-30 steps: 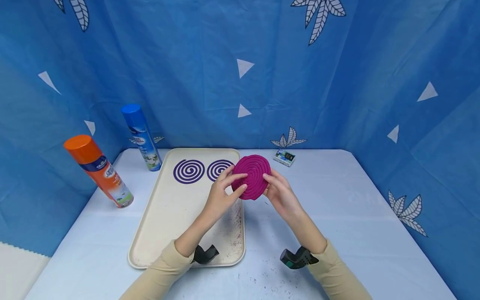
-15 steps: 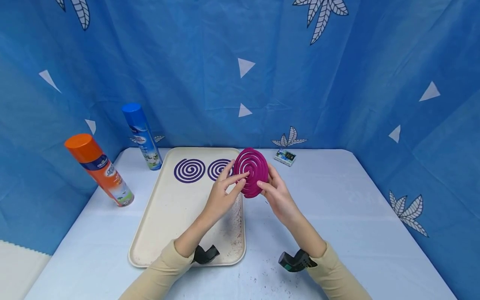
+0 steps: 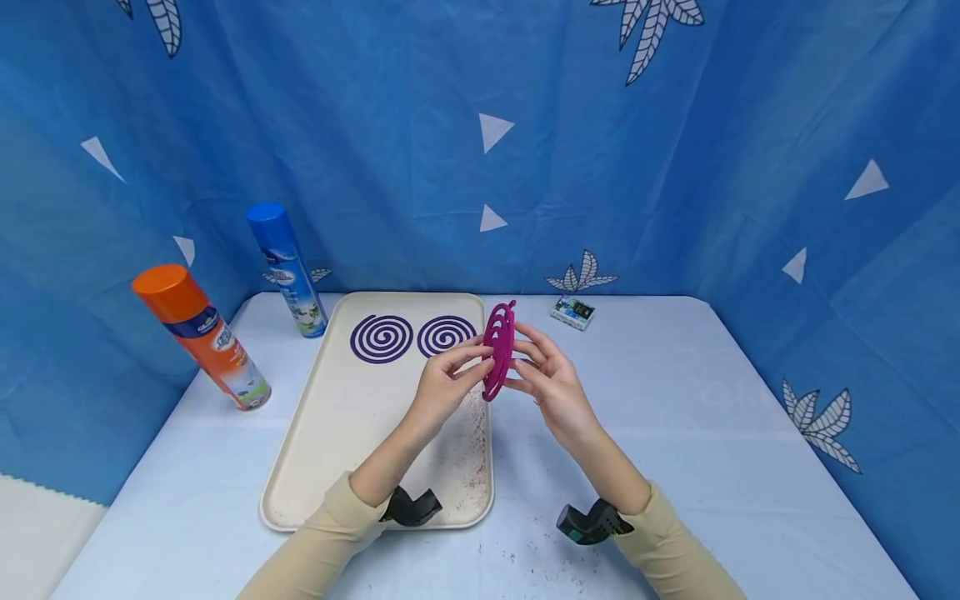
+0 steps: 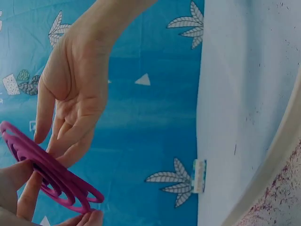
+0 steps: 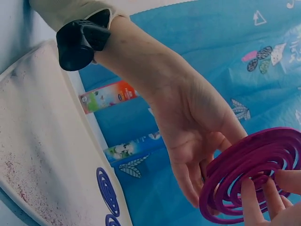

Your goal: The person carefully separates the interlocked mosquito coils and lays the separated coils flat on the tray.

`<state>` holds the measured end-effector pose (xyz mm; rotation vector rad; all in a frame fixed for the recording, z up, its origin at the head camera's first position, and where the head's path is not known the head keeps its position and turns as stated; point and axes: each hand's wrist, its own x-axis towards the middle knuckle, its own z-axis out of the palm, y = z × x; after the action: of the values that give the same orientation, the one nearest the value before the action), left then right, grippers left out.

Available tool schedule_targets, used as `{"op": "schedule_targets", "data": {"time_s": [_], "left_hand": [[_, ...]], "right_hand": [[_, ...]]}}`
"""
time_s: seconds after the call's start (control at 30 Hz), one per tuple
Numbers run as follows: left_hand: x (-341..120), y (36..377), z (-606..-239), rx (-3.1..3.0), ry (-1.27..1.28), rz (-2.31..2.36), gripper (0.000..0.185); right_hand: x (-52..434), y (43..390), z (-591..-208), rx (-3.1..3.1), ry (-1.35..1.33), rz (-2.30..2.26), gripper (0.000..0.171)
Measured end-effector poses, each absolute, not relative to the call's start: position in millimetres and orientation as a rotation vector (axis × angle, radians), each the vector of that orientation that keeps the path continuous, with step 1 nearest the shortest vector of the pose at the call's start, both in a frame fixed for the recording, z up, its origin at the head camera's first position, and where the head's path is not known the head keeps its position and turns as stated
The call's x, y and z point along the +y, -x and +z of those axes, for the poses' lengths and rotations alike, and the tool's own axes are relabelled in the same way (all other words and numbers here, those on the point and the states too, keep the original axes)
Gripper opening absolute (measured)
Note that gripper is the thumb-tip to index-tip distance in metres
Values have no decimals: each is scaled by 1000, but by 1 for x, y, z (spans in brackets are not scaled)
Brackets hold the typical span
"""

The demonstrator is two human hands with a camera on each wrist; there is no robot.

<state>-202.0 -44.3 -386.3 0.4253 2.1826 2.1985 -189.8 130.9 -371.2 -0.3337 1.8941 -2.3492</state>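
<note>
Both hands meet above the right edge of the cream tray (image 3: 322, 450), each on one face of a magenta mosquito coil (image 3: 498, 350) that stands on edge in the air, turned nearly edge-on to the head camera. The left hand (image 3: 444, 385) pinches it: the thumb lies on the near face and the fingers curl behind. The right hand (image 3: 546, 382) has its fingers only slightly bent and spread, and its fingertips (image 5: 256, 197) press on the spiral from the other side; in the left wrist view its palm faces the coil.

Two purple mosquito coils (image 3: 381, 337) (image 3: 446, 334) lie flat side by side at the far end of the tray. Two spray cans stand left of the tray on the table (image 3: 720, 433): an orange-capped can (image 3: 202, 337) and a blue-capped can (image 3: 287, 268). Their labels carry print too small to read. One small printed box (image 3: 573, 312) lies at the back of the table, its writing likewise unreadable.
</note>
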Motion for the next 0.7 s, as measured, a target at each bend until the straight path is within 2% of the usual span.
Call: {"op": "schedule_targets", "data": {"time_s": [0.27, 0.47, 0.7], "left_hand": [[-36, 200, -393, 2097, -316, 2221, 26], [-35, 199, -395, 2031, -198, 2230, 25], [-36, 199, -393, 1981, -190, 2265, 35]], "right_hand": [[127, 190, -375, 1914, 193, -2447, 45], [126, 192, -378, 1936, 141, -2350, 53], [126, 193, -378, 1717, 133, -2322, 54]]}}
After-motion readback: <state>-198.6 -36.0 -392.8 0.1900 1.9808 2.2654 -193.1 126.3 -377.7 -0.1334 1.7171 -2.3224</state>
